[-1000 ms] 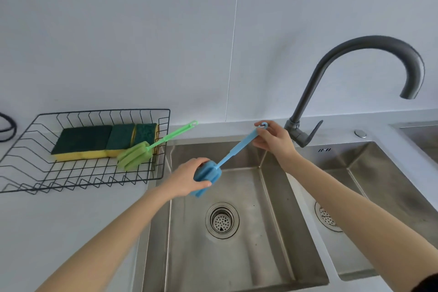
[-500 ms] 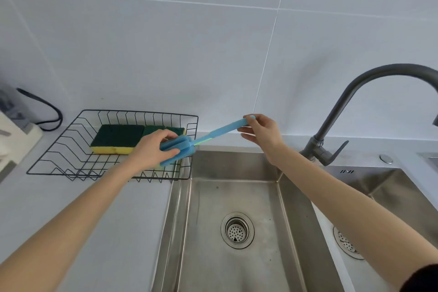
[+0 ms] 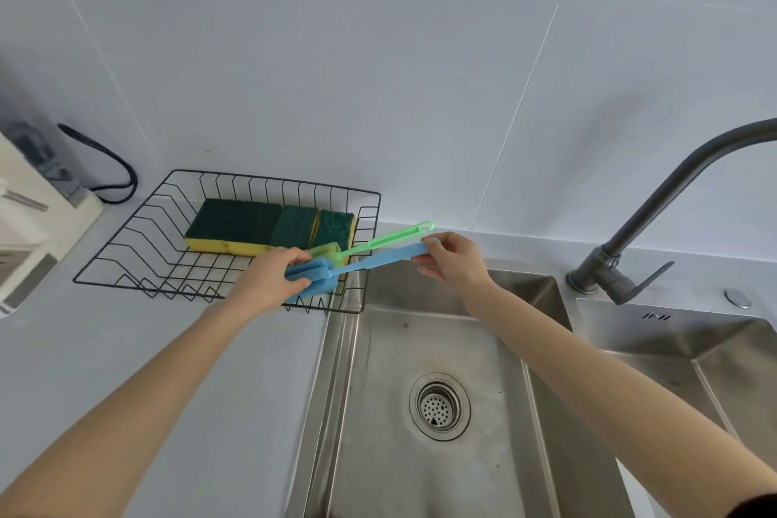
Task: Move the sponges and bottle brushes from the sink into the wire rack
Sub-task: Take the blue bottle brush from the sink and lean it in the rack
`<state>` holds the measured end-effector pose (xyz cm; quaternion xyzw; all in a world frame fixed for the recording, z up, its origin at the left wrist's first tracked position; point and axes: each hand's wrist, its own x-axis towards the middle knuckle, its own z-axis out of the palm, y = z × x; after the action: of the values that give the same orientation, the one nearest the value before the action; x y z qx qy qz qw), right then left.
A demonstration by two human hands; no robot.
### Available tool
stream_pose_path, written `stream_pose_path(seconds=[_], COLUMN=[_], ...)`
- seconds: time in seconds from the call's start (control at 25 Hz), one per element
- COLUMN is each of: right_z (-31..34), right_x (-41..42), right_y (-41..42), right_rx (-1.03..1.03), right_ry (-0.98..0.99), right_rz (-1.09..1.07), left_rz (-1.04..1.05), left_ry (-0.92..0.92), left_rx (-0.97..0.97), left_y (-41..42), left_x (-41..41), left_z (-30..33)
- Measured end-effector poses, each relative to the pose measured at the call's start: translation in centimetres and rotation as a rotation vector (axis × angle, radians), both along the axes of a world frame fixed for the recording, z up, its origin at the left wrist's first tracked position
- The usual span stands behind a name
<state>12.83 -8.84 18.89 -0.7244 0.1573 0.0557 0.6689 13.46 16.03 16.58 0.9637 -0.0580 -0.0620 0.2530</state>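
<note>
My left hand (image 3: 269, 280) grips blue brush (image 3: 357, 265) head, right hand (image 3: 454, 261) pinches handle, mid-frame over rack (image 3: 126, 248) edge. Risk: handle overhangs, brush tips back into sink (image 3: 420, 349).

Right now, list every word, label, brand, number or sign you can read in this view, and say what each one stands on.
No text here can be read.
Sink: a small dark mark on the ledge below the faucet, too small and blurred to read.
Appliance at the left edge: no legible label shows.
Sponges, blue bottle brush, green bottle brush, wire rack: no print visible.
</note>
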Motion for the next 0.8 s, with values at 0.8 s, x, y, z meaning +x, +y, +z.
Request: stream_pose_path(seconds=[0.8], right_z=[-1.7], right_x=[-0.5], right_y=[-0.3], right_rx=[-0.378], right_ry=[0.104], right_rz=[0.173], left_rz=[0.051], left_ry=[0.236], left_rx=[0.009], left_y=[-1.3], left_x=[0.9], left_z=[-1.8])
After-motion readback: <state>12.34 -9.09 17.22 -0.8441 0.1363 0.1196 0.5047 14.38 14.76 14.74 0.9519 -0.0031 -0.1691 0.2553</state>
